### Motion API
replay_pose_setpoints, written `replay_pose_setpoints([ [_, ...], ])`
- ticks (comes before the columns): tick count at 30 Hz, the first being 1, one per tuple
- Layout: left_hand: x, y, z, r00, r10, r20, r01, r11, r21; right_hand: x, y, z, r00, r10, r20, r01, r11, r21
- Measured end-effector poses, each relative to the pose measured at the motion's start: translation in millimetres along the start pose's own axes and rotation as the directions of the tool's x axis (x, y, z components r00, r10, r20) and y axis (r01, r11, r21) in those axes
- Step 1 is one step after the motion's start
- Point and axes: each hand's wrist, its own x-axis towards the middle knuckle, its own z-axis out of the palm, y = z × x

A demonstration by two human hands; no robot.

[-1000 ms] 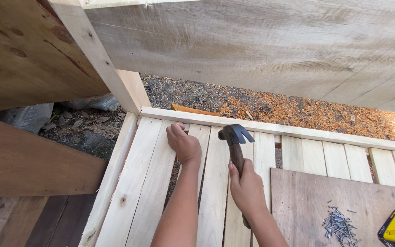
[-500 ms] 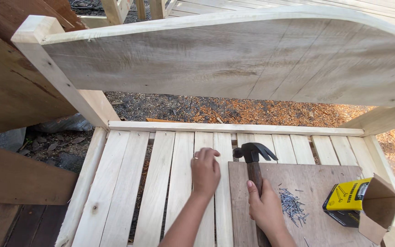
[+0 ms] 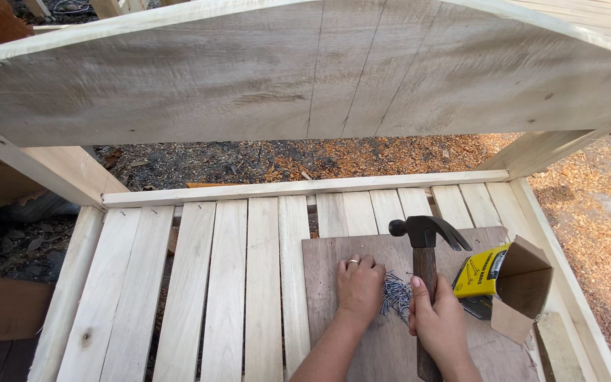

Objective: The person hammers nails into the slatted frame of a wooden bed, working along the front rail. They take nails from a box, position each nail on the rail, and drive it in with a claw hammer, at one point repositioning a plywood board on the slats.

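Wrapped around the wooden handle of a claw hammer, the right hand has its grip pressed closed on the shaft, holding the tool upright over a dark plywood sheet with the steel head pointing away from the person. Beside it, the left hand, wearing a ring on one finger, is curled with its fingertips bent down at the edge of a small heap of loose nails; whether it is pinching a nail cannot be told from this angle. The nails lie on the plywood between the two hands. Just to the right of the hammer, an opened yellow cardboard nail box lies on its side with its brown flaps spread. The plywood rests on a row of pale wooden slats set side by side in a frame, with a crosswise rail laid across their far ends. A few small nail heads show along that rail, so judging by this some fastening looks done, while most slats show no nails along their length. Above rises a broad panel of pale boards, and beyond lies bare ground strewn with wood chips.
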Motion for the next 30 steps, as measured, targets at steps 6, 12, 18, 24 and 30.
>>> replay_pose_setpoints([
  [6,1.1,1.1,3.1,0.998,-0.004,0.058,0.003,1.000,0.031,5.8,15.5,10.6,0.999,-0.016,0.050,0.010,0.991,0.133],
  [12,-5.3,-0.5,-0.3,0.997,-0.027,-0.077,0.011,0.980,-0.200,2.4,14.7,15.6,0.999,-0.029,0.027,0.025,0.990,0.137],
  [18,-24.2,-6.8,-23.9,0.993,0.069,-0.097,-0.109,0.852,-0.512,6.1,11.2,25.2,0.985,-0.149,-0.083,0.143,0.987,-0.079],
  [24,-37.5,-15.6,-57.8,0.997,-0.030,-0.072,-0.030,0.706,-0.707,3.1,10.9,41.6,0.992,-0.119,0.032,0.109,0.971,0.213],
  [30,-49.6,-22.4,-66.1,0.823,-0.471,0.316,0.339,-0.037,-0.940,-14.8,-5.5,84.9,0.999,-0.025,0.038,0.008,0.922,0.388],
])
